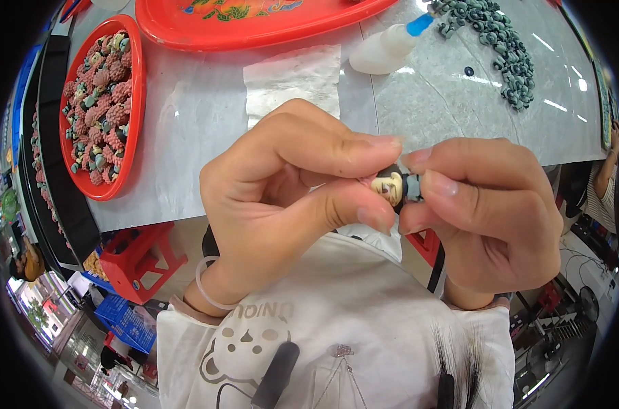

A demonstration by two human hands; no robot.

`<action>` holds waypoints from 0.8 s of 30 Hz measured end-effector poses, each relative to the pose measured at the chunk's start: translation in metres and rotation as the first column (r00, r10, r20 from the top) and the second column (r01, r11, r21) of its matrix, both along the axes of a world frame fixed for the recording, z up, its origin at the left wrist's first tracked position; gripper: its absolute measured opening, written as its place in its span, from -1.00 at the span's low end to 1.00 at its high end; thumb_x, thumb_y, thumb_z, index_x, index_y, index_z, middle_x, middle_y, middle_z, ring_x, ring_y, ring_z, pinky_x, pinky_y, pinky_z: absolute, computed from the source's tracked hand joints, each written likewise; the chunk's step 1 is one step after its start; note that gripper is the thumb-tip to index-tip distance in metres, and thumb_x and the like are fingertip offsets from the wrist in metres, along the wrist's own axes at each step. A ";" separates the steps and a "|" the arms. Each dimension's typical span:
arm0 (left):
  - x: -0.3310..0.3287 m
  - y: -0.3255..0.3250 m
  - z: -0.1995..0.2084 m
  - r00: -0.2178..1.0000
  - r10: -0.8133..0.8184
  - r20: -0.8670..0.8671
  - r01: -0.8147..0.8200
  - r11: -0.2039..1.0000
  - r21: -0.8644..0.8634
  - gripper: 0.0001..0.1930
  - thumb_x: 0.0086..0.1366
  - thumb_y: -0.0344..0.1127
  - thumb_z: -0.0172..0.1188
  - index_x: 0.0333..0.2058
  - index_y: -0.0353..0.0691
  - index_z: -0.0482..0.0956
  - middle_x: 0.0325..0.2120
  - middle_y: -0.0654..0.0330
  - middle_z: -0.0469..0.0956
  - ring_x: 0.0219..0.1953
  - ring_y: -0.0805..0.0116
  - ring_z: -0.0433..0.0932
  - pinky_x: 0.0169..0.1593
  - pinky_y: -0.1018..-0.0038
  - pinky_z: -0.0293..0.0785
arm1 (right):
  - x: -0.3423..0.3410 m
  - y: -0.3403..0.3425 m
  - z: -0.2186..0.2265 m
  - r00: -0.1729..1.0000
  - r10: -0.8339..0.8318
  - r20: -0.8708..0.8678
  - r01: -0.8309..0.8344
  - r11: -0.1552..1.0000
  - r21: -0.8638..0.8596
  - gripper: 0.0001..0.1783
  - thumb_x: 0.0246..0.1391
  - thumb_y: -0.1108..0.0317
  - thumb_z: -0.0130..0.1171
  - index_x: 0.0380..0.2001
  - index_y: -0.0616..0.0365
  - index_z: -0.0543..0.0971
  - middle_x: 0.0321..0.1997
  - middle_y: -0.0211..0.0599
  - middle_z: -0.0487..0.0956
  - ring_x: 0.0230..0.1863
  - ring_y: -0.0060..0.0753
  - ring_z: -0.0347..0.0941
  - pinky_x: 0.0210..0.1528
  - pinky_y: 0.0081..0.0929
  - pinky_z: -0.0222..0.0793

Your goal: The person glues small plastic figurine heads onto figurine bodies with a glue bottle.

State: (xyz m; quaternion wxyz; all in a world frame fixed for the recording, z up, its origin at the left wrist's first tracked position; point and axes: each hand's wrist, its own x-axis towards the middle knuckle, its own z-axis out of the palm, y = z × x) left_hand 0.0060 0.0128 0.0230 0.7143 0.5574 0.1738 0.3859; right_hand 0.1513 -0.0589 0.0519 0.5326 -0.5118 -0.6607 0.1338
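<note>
Pinching a small toy figure head (393, 186) between both hands, just in front of my chest and below the near edge of the grey table (432, 109). My left hand (282, 198) grips the pale, hair-capped end with thumb and forefinger closed on it. My right hand (487, 211) clamps the grey ring-like piece on the other end, thumb and forefinger tight, remaining fingers curled in. Both hands touch at the fingertips around the piece. A thin clear band (203, 286) sits on my left wrist.

Taking the figure head as the landmark: directly beyond it on the table lies a clear plastic sheet (293, 78). Farther beyond, a large red tray (186, 27) runs along the top. Far to the left sits a red oval tray (133, 102) heaped with small reddish and grey-green pieces (98, 102). Beyond and to the right lies a white squeeze bottle (384, 51) with a blue nozzle, on its side, and past it a pile of dark grey-green ring parts (500, 48). Below left, under the table, a red stool (139, 259).
</note>
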 end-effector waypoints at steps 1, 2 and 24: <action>-0.001 0.001 0.000 1.000 0.003 0.000 -0.003 1.000 0.004 -0.61 -0.13 -0.23 0.29 -0.38 -0.36 0.39 -0.51 0.15 0.38 -0.43 0.41 0.44 -0.30 0.56 0.40 | 0.000 0.001 -0.002 0.999 0.018 -0.036 -0.017 1.000 0.009 -0.70 -0.40 0.61 0.26 -0.48 0.29 0.41 -0.48 0.01 0.46 -0.55 -0.41 0.43 -0.60 -0.68 0.35; -0.003 0.003 0.000 1.000 -0.006 -0.025 0.007 0.999 0.040 -0.60 -0.12 -0.23 0.28 -0.37 -0.37 0.39 -0.48 0.13 0.39 -0.42 0.40 0.44 -0.30 0.56 0.40 | 0.000 0.002 -0.004 0.997 0.038 -0.072 -0.036 0.999 0.022 -0.71 -0.40 0.62 0.25 -0.49 0.29 0.42 -0.48 0.00 0.46 -0.56 -0.40 0.43 -0.62 -0.69 0.34; -0.117 0.107 0.051 0.320 0.767 -0.555 0.240 0.501 0.831 -0.68 0.01 -0.21 0.10 -0.23 -0.16 0.47 -0.11 0.18 0.37 -0.11 0.26 0.36 -0.06 0.45 0.25 | 0.012 -0.001 -0.006 0.967 -0.240 0.090 0.251 0.957 -0.146 -0.76 -0.10 0.34 0.08 -0.39 0.31 0.49 -0.45 -0.18 0.41 -0.44 -0.39 0.29 -0.40 -0.59 0.18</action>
